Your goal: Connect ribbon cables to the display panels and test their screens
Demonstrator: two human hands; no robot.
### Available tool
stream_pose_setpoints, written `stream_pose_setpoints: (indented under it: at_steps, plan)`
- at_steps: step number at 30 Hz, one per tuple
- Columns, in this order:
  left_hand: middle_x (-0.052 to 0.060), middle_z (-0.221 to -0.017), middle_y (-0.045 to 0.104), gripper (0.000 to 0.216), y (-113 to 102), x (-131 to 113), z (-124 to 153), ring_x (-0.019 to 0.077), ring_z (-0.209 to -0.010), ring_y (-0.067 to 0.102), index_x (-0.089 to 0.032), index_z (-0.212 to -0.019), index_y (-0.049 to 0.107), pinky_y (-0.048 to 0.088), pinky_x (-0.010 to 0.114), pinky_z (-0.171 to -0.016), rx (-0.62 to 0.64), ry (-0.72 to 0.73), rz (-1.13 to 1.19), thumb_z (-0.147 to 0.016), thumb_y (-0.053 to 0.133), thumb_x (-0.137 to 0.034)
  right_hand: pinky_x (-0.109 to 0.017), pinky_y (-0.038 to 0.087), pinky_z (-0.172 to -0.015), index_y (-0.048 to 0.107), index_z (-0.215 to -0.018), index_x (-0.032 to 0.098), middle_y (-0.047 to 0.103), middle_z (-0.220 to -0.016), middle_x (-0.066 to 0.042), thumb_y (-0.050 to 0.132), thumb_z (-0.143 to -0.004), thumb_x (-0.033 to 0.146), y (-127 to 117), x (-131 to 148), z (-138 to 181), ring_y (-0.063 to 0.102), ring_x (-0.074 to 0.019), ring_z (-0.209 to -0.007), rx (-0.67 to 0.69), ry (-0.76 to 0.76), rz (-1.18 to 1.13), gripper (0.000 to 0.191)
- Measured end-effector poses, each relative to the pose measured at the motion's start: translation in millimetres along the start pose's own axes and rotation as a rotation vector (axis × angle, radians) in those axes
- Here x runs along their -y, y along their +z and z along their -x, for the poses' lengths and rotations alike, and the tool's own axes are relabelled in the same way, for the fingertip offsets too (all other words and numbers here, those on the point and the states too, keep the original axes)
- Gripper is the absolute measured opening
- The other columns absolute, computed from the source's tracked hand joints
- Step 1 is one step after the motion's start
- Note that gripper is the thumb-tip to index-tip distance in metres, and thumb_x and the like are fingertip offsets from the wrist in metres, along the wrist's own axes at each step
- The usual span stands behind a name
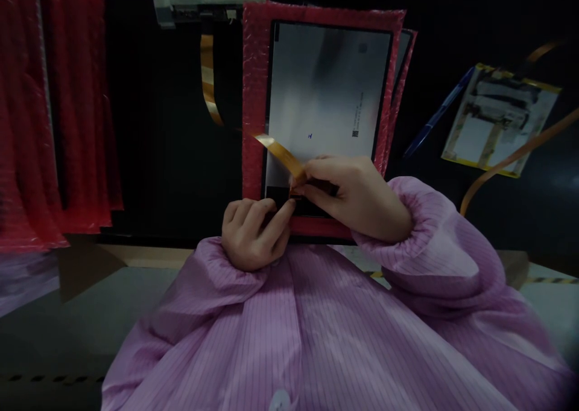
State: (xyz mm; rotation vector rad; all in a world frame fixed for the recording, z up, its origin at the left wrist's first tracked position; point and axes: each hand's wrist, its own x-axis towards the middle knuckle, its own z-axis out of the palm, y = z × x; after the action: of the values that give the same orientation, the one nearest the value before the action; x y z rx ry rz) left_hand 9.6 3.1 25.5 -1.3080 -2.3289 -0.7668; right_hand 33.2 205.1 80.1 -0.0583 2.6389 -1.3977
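Note:
A grey display panel (325, 97) with a black rim lies face down on a red bubble-wrap sheet (254, 97) on the dark bench. My right hand (357, 194), fingers pinched, holds an amber strip of tape (280, 152) at the panel's near edge; the strip's free end sticks up to the left. My left hand (253, 233) is curled, its fingertips pressed on the panel's near-left corner by a black patch (277, 195). Both arms wear pink striped sleeves.
A stack of red bubble-wrap sheets (67, 109) fills the left side. An amber tape roll (208, 79) stands behind the panel on the left. At right lie a blue pen (436, 114), a yellow-edged card (500, 118) and an orange cable (515, 154). The bench's front edge (149, 255) runs below my hands.

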Motion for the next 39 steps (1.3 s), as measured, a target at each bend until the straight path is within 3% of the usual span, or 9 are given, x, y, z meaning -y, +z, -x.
stream_pose_setpoints:
  at_steps: [22,39]
  plan:
    - [0.003,-0.078,0.058,0.027,-1.2,1.0,-0.2,0.0154,-0.070,0.049,-0.019,-0.108,0.071,0.040,0.032,-0.069,0.007,0.039,-0.025,-0.083,0.062,-0.014,-0.027,0.045,-0.070,0.072,-0.086,0.019,0.070,-0.084,-0.001,0.061,-0.091,0.014,1.5,5.7,2.6,0.064,-0.0145,-0.078,0.005,0.089,0.008,0.013]
    - [0.003,-0.077,0.060,0.028,-1.1,0.0,-0.5,0.0146,-0.067,0.048,-0.019,-0.108,0.072,0.040,0.032,-0.070,-0.012,0.077,-0.088,-0.083,0.061,-0.014,-0.027,0.045,-0.072,0.070,-0.083,0.018,0.070,-0.085,-0.002,0.061,-0.092,0.014,0.0,2.6,0.7,0.064,-0.0152,-0.080,0.034,0.051,0.023,0.014]
